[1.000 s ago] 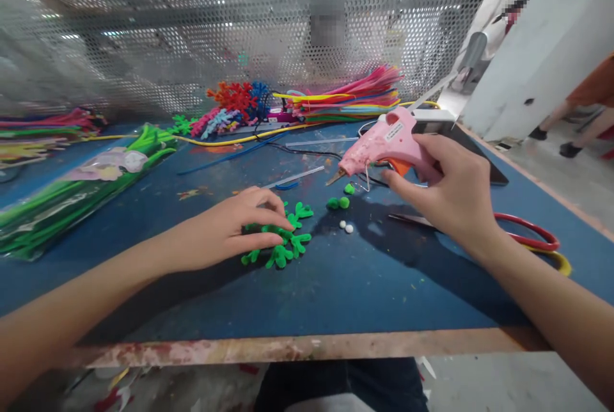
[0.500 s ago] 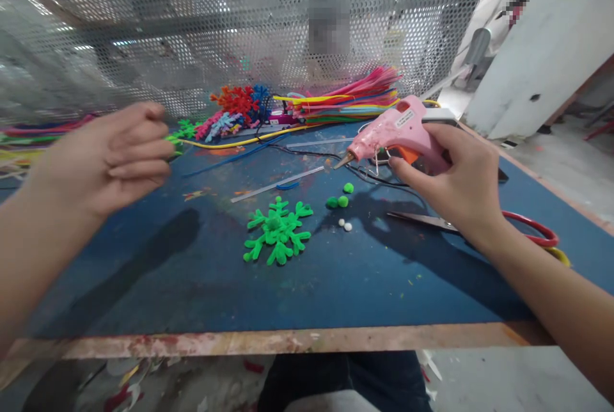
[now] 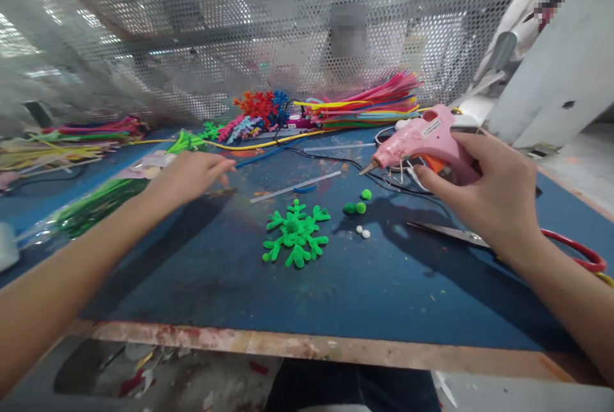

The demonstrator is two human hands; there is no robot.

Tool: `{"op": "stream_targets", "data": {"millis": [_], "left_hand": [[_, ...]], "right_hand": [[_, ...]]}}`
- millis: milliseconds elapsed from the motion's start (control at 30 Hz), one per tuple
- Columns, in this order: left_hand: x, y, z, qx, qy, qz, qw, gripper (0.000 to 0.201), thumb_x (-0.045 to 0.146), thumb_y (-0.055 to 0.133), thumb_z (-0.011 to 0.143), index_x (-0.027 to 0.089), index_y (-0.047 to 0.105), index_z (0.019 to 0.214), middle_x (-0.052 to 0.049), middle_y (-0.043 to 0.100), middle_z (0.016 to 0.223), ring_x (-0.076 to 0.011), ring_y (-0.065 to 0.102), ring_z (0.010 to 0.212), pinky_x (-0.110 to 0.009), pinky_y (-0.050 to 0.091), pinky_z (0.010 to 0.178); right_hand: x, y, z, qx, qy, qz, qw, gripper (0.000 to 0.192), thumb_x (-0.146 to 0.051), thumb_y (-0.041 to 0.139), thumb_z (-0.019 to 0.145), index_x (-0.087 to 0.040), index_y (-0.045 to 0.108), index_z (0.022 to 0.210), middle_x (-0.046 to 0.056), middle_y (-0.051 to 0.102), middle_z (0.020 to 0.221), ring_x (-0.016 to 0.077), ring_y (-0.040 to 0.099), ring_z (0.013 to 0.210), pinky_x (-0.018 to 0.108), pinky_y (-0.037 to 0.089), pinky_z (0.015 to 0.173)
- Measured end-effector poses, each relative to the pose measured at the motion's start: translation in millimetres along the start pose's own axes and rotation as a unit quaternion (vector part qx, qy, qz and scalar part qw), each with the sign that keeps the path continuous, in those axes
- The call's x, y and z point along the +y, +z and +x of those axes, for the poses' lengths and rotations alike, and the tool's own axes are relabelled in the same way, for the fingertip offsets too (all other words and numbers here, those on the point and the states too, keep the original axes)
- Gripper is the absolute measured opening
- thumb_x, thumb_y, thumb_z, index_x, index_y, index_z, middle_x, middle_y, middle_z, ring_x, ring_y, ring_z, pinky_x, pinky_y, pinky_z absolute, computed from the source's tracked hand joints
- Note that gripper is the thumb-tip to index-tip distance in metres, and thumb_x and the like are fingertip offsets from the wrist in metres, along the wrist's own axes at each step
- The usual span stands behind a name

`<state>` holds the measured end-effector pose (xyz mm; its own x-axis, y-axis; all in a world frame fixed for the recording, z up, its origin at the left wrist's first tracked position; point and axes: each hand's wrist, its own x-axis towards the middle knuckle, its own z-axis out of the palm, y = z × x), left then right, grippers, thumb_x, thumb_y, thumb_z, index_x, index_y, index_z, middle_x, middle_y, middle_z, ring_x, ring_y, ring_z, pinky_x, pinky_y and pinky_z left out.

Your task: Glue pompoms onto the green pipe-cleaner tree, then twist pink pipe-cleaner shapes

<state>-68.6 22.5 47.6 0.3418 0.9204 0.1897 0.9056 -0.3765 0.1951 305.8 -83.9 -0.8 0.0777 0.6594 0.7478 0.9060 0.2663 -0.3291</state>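
Operator: Right hand (image 3: pixel 494 198) status?

Inspector: Clamped on the pink glue gun (image 3: pixel 425 142) at right of centre, fingers wrapped round the grip, index finger lying under the body by the orange trigger. Nozzle points toward frame left, raised clear of the blue table (image 3: pixel 336 284). Black cord runs from the gun across the table surface.

Operator: Left hand (image 3: pixel 189 175)?

Inspector: Left of centre, palm down, fingers extended and loosely apart, holding nothing visible. Fingertips lie just beside the bundle of green pipe cleaners (image 3: pixel 103 201) in its clear wrapper; contact cannot be confirmed.

Operator: Location of the workpiece?

Inspector: Green pipe-cleaner snowflake (image 3: pixel 296 234) lies flat at frame centre, apart from both hands. Three green pompoms (image 3: pixel 357 205) sit just right of it, two white pompoms (image 3: pixel 363 231) below those.

Operator: Other items?

Inspector: Scissors (image 3: pixel 503 245) with red handles lie at lower right, partly under the right wrist. A clear glue stick (image 3: pixel 295 186) lies above the snowflake. Mixed coloured pipe cleaners (image 3: pixel 369 102) are stacked at upper centre against a perforated metal screen (image 3: pixel 240 28), behind which a person is seated
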Motion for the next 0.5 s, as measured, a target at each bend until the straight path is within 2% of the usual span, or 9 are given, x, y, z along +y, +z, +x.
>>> {"op": "stream_targets", "data": {"millis": [100, 200, 300, 400, 500], "left_hand": [[13.1, 6.7, -5.1, -0.029, 0.122, 0.062, 0.990, 0.030, 0.031, 0.045, 0.088, 0.015, 0.064, 0.105, -0.008, 0.064, 0.113, -0.0229, 0.056, 0.105, -0.041, 0.038, 0.096], [46.7, 14.7, -17.0, -0.035, 0.182, 0.017, 0.982, 0.038, 0.041, 0.040, 0.090, 0.021, 0.069, 0.079, -0.001, 0.071, 0.084, -0.0181, 0.061, 0.092, -0.038, 0.036, 0.099], [83.3, 29.2, -29.9, -0.069, 0.301, -0.028, 0.951, 0.038, 0.040, 0.041, 0.091, 0.020, 0.069, 0.074, -0.004, 0.068, 0.094, -0.0192, 0.057, 0.100, -0.033, 0.040, 0.092], [111.1, 47.7, -35.3, -0.101, 0.360, -0.012, 0.927, 0.027, 0.029, 0.043, 0.092, 0.019, 0.068, 0.093, -0.006, 0.063, 0.094, -0.0184, 0.055, 0.093, -0.031, 0.043, 0.084], [127.9, 62.9, -29.3, -0.107, 0.383, 0.011, 0.917, 0.026, 0.022, 0.043, 0.092, 0.019, 0.063, 0.108, -0.007, 0.061, 0.096, -0.0183, 0.054, 0.090, -0.030, 0.044, 0.080]], "right_hand": [[-0.3, 1.5, -0.3, 0.004, -0.004, -0.002, 1.000, 0.025, -0.038, 0.063, 0.075, -0.019, 0.061, 0.092, 0.006, 0.064, 0.082, 0.0216, 0.058, 0.071, 0.032, 0.037, 0.058], [-0.7, 2.8, -0.2, 0.015, -0.001, -0.003, 1.000, 0.026, -0.037, 0.065, 0.073, -0.019, 0.062, 0.091, 0.005, 0.064, 0.079, 0.0204, 0.057, 0.068, 0.031, 0.036, 0.057], [-1.4, 3.4, 0.0, 0.012, 0.020, -0.001, 1.000, 0.026, -0.038, 0.064, 0.073, -0.020, 0.062, 0.090, 0.004, 0.062, 0.075, 0.0194, 0.055, 0.065, 0.031, 0.036, 0.056], [-1.1, 4.8, -0.1, 0.023, 0.037, 0.004, 0.999, 0.023, -0.038, 0.065, 0.072, -0.021, 0.062, 0.087, 0.002, 0.060, 0.072, 0.0177, 0.053, 0.063, 0.031, 0.037, 0.057], [0.7, 7.5, -0.5, 0.031, 0.042, 0.010, 0.999, 0.024, -0.037, 0.065, 0.072, -0.021, 0.061, 0.090, 0.002, 0.060, 0.074, 0.0174, 0.054, 0.064, 0.031, 0.038, 0.058]]}}
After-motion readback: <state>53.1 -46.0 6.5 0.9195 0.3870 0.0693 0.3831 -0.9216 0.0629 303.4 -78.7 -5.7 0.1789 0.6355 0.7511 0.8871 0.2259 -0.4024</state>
